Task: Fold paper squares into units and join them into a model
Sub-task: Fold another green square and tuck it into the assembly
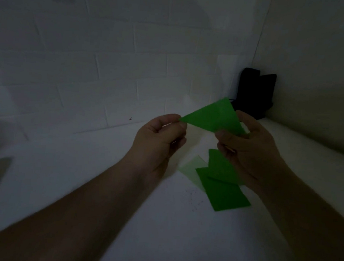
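Note:
A green paper folded into a triangle (212, 117) is held up in the air above the white surface. My left hand (162, 135) pinches its left tip between thumb and forefinger. My right hand (245, 147) grips its lower right corner. Below my right hand, several green paper squares (224, 189) lie overlapping on the surface, and a pale green sheet (193, 168) sticks out to their left. My right wrist covers part of the pile.
The white surface (123, 167) ends at a white brick wall (110, 65) behind and a plain wall on the right. A black object (255, 91) stands in the far right corner. The scene is dim.

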Demonstrator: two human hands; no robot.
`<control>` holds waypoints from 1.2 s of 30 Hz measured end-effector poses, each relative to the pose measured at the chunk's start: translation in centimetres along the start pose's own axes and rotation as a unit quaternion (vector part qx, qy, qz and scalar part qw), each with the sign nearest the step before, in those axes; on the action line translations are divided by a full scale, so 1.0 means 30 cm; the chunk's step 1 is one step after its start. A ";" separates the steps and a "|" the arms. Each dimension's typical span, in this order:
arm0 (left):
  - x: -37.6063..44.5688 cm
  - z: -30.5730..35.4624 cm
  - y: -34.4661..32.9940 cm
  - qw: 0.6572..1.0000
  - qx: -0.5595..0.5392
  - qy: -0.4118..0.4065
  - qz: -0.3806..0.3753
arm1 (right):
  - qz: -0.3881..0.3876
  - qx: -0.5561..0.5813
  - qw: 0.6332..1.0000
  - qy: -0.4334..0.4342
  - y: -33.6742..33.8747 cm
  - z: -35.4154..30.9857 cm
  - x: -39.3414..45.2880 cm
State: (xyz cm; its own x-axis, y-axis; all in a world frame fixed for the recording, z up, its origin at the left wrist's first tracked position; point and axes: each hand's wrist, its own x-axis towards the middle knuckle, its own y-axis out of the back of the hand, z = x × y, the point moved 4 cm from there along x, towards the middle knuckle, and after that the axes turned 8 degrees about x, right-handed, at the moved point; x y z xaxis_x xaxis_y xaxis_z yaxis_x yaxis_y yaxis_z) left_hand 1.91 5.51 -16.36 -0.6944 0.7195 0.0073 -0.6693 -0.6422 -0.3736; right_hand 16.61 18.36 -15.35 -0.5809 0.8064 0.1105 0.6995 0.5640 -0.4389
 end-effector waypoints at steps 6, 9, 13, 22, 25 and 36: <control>-0.014 0.007 -0.020 0.999 0.021 -0.015 -0.030 | 0.012 -0.010 1.000 0.022 0.008 -0.007 -0.004; -0.017 0.008 -0.019 0.999 0.023 -0.008 -0.036 | 0.009 -0.022 0.999 0.032 0.010 -0.006 0.000; -0.019 0.009 -0.016 0.999 0.025 -0.001 -0.034 | 0.009 -0.026 0.999 0.039 0.007 -0.013 -0.005; -0.011 0.008 -0.009 0.999 0.008 0.016 -0.051 | 0.003 0.017 1.000 0.013 0.009 -0.023 0.007; -0.010 0.004 -0.010 0.998 0.003 0.024 -0.054 | 0.007 0.020 1.000 0.015 0.015 -0.022 0.012; -0.004 -0.005 0.000 0.990 0.121 0.005 -0.067 | 0.005 -0.026 1.000 0.008 0.010 -0.014 0.006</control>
State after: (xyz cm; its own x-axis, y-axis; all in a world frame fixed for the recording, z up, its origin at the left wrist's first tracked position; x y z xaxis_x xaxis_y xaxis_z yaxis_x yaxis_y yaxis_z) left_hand 2.03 5.48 -16.49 -0.5926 0.8048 0.0316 -0.8003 -0.5840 -0.1361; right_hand 16.89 18.76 -15.08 -0.5676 0.8143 0.1212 0.7263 0.5646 -0.3922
